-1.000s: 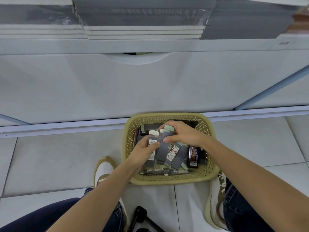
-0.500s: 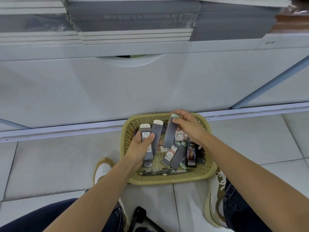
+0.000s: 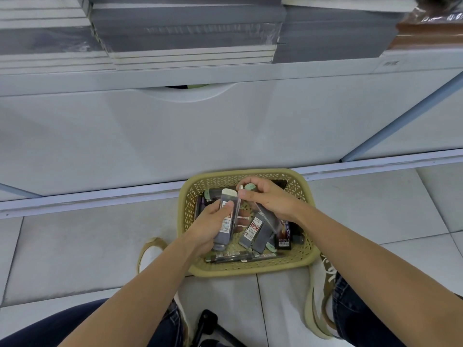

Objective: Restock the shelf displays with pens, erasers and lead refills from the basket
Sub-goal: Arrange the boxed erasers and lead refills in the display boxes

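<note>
Right grip [image 3: 271, 200] has swung its pinched lead refill case [image 3: 249, 187] beside the cases [image 3: 226, 222] the left grip [image 3: 208, 226] clasps above the basket [image 3: 309, 249]. Probably light, slick, rigid plastic; hold flat sides.

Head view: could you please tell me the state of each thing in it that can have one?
Basket, on the floor, holds loose refill cases and pens.
Left hand, grips lead refill cases upright above the basket.
Right hand, fingers pinch a green-capped refill case near its cap.
White drawer, shut.
Notebook stacks, wrapped, on the shelf.
</note>
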Motion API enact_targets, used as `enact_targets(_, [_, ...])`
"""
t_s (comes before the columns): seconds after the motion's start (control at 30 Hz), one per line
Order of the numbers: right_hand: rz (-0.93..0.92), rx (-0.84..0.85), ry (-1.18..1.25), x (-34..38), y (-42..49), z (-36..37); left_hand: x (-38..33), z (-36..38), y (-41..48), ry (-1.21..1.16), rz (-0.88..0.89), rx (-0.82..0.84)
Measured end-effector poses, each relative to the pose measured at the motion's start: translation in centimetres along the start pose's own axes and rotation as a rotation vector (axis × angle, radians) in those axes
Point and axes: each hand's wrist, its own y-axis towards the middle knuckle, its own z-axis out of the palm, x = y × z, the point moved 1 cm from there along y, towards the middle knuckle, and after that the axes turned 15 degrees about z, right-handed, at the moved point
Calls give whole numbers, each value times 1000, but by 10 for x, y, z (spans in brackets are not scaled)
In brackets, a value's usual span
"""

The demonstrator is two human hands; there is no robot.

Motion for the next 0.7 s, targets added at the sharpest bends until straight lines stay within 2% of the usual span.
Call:
enact_targets(0.17, [-18, -204, -42, 2, 3, 4, -8, 6, -2, -48, -69, 103])
enact_targets(0.23, [-33, -259, -71, 3, 4, 6, -8, 8, -3, -7, -19, 126])
enact_targets(0.33, [-62, -285, -1, 5, 3, 7, -6, 8, -1, 46, 62, 52])
enact_targets(0.47, [-70, -430, 224, 11, -1, 4, -9, 8, 0, 63, 23, -37])
enact_targets(0.57, [-68, -315, 445, 18, -3, 9, -8, 17, -4, 159, -12, 21])
enact_targets(0.7, [-93, -208, 546, 28, -5, 14, -15, 29, -8, 125, -48, -9])
